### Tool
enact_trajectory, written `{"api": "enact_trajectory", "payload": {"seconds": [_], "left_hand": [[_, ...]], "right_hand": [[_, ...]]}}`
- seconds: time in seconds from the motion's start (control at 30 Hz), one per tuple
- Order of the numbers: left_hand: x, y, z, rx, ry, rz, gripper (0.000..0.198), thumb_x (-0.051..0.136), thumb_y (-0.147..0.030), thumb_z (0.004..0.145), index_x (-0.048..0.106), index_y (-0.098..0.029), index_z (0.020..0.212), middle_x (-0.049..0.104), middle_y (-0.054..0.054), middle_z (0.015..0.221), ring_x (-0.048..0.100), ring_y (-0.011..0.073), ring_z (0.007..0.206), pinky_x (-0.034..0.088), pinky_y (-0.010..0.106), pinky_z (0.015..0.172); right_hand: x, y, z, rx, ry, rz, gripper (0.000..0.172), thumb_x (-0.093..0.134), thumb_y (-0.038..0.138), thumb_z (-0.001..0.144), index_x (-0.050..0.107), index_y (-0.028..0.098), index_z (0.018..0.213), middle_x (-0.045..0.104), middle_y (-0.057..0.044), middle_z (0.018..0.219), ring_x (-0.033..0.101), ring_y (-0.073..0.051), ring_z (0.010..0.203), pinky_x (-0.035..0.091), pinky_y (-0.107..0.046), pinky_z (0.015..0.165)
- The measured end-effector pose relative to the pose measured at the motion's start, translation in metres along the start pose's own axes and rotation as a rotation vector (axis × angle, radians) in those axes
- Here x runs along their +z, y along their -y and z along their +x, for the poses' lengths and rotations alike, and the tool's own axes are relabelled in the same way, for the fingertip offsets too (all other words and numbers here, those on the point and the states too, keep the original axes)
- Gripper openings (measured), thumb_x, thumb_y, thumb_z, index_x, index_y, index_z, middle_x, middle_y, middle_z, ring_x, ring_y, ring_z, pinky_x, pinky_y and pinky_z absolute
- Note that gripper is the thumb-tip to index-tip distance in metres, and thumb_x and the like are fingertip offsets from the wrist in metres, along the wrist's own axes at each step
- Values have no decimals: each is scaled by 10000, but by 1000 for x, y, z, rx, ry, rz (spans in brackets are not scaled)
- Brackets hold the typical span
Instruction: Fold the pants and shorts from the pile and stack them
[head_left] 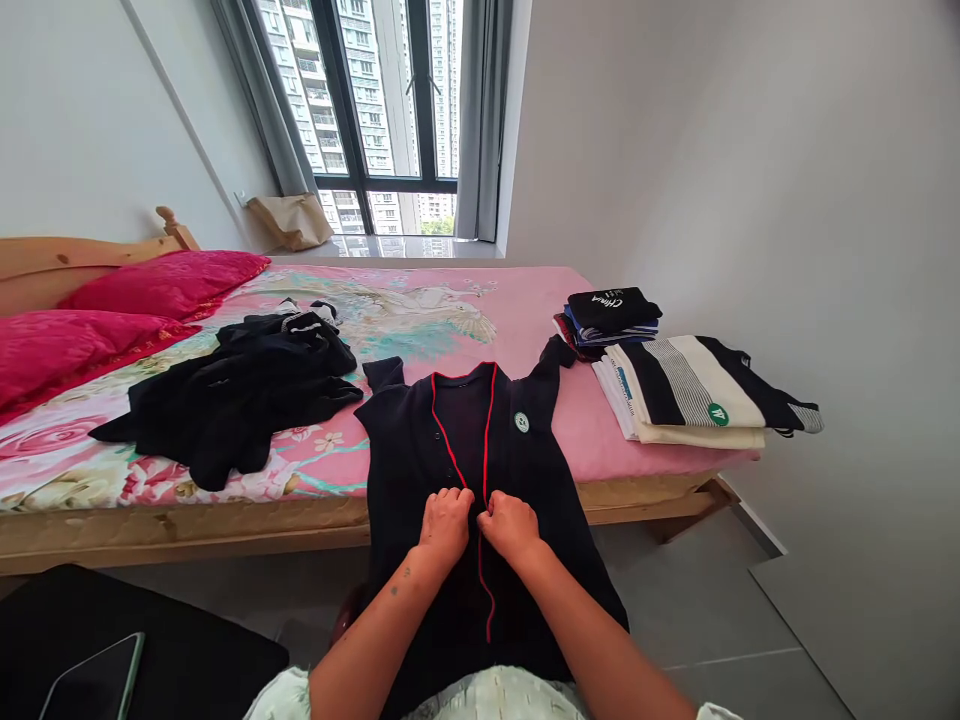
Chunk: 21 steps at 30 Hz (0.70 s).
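Note:
A black cardigan [405, 450] with red trim and a round badge lies face up over the near edge of the bed, its lower part hanging toward me. My left hand [448, 522] is closed on its left front edge, about midway down. Close beside it, my right hand [508, 522] pinches the opposite front edge at the red trim. Above my hands the neckline spreads in a V, and below them the red edge runs down the front. The fingertips partly hide the cloth they grip.
Left on the bed [525, 300] lies a heap of dark clothes [247, 380]. Folded clothes [615, 312] and a striped folded stack [675, 385] sit at the right. Red pillows [172, 285] rest by the headboard. A phone [97, 680] lies on a black surface at lower left.

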<state>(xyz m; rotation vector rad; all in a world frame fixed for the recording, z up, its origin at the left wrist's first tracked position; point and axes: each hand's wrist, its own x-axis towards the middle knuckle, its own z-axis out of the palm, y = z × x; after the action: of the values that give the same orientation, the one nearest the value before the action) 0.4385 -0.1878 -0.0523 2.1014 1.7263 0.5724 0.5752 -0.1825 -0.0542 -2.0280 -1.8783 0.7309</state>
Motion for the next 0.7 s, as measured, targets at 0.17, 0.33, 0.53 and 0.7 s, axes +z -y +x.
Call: {"api": "enact_trajectory", "payload": {"seconds": [0.17,0.33,0.53,0.7], "left_hand": [[3,3,1,-42,6,-44,262,440,16,692,554,-203,780,570,33,758,516,196,771,334,315,734],[3,3,3,-70,-27,-219,189,466,-22,634,473,-206,676,491,-36,657,442,123,621,307,240,605],[-4,-9,2,-61,-60,-422,118,464,-89,601,438,-203,618,430,-60,577,395,101,567,306,218,567],[-7,-10,3,-50,-44,-525,64,462,-138,617,464,-199,636,445,-59,580,402,96,565,305,211,558]], "right_hand": [[3,-7,-1,95,-21,249,71,531,195,643,533,202,714,645,-28,703,616,-178,683,420,-255,599],[6,-16,-4,203,59,544,203,522,186,633,561,175,831,644,-12,704,581,-108,508,436,-193,447],[5,-17,-9,192,156,782,88,489,236,653,529,165,686,503,41,506,487,-82,416,442,-189,391],[2,-12,-13,100,151,893,157,495,290,679,556,157,735,470,45,564,458,-73,472,421,-173,390]]}}
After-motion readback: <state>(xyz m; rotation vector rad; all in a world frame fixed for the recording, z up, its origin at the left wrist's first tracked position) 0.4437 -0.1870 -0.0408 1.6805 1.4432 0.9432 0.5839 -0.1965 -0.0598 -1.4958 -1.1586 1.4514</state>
